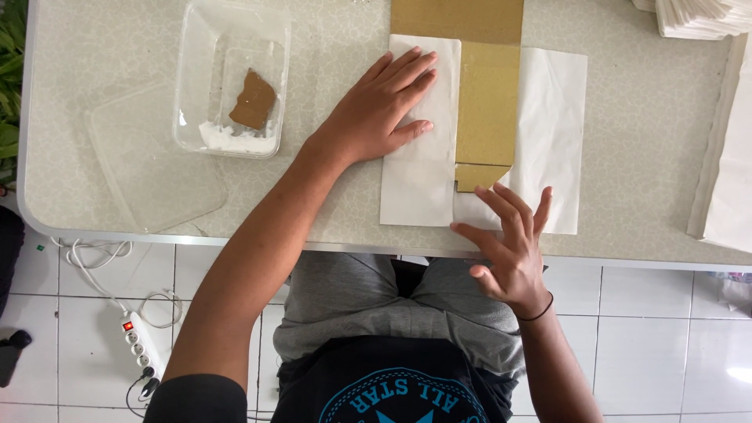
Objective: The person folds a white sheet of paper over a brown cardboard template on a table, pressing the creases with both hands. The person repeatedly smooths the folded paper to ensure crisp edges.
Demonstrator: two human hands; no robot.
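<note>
At the far left of the table (94, 70) lies a clear lid (149, 168). Just right of it stands a clear tub (235, 74) with a brown scrap (252, 100) and white paste (235, 139) inside.

In the middle lies a white paper sheet (419, 180). The left hand (384, 106) lies flat on its left part, fingers spread and straight, pressing it down. It grips nothing. A brown card strip (487, 102) lies on top of the paper, running from the far edge toward the near edge.

The right hand (513, 247) is at the near edge, fingers apart and bent a little. Its fingertips touch the paper just below the card's end. It holds nothing.

This looks like the folding step: paper being wrapped around the card. The next move seems to need the right fingers to lift the paper edge while the left hand keeps it from sliding.

At the far right sit a stack of white sheets (701, 17) and more white paper (728, 172).
</note>
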